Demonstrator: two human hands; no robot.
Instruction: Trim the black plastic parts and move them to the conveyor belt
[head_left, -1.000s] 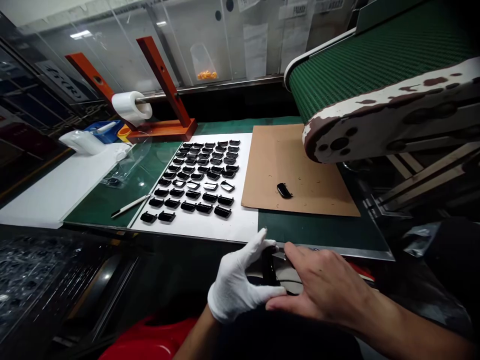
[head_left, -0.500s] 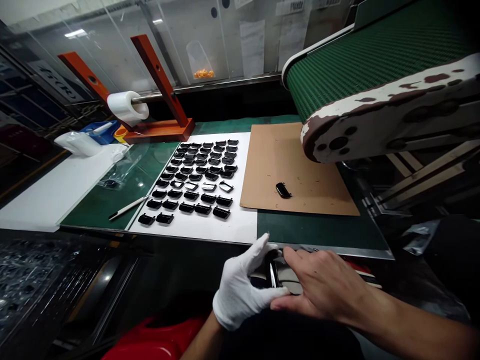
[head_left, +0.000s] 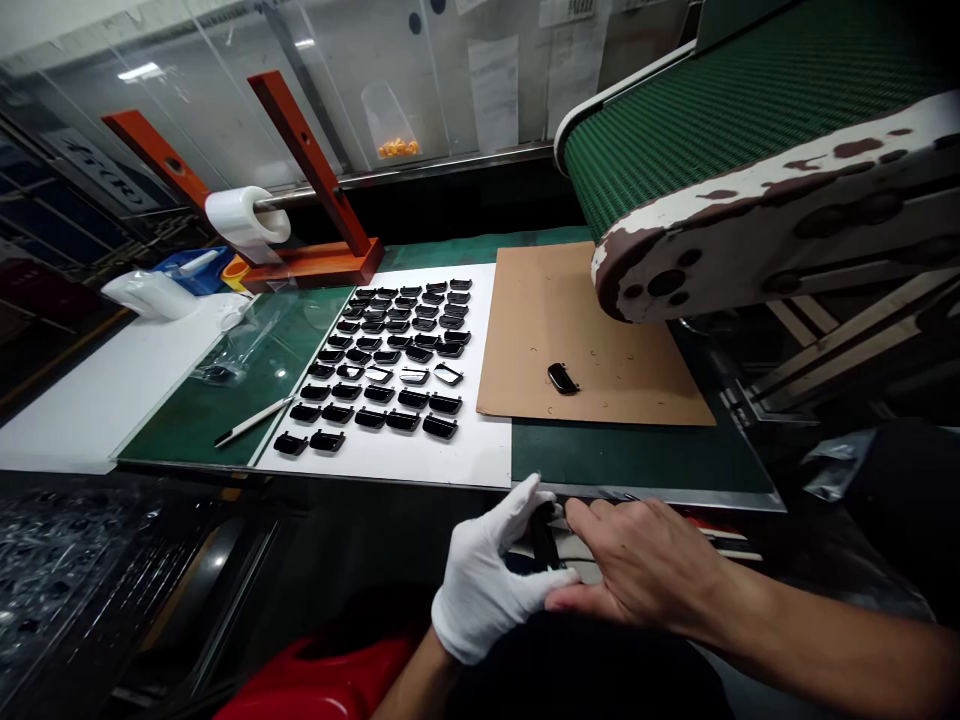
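A small glossy black plastic part (head_left: 544,538) is held below the table's front edge, turned edge-on between my two hands. My left hand (head_left: 487,570), in a white glove, is closed around it, thumb and fingers at opposite ends. From the other side my bare right hand (head_left: 637,560) grips the part's ends too, its fingertips meeting the glove; its remaining fingers are hidden. Another black part (head_left: 562,379) lies alone on the brown cardboard sheet (head_left: 525,300). To the left, similar black parts (head_left: 403,420) sit in rows on white paper (head_left: 480,460).
A green conveyor belt (head_left: 720,130) overhangs the table's right side. A clear film roll (head_left: 244,215) hangs on an orange stand (head_left: 315,265) at the back left. A white pen-like tool (head_left: 255,421) lies left of the rows. Below is a red stool (head_left: 315,680).
The held part has turned slightly, so the bright reflection along it is gone. Both hands keep their grip with little movement. The view has shifted slightly.
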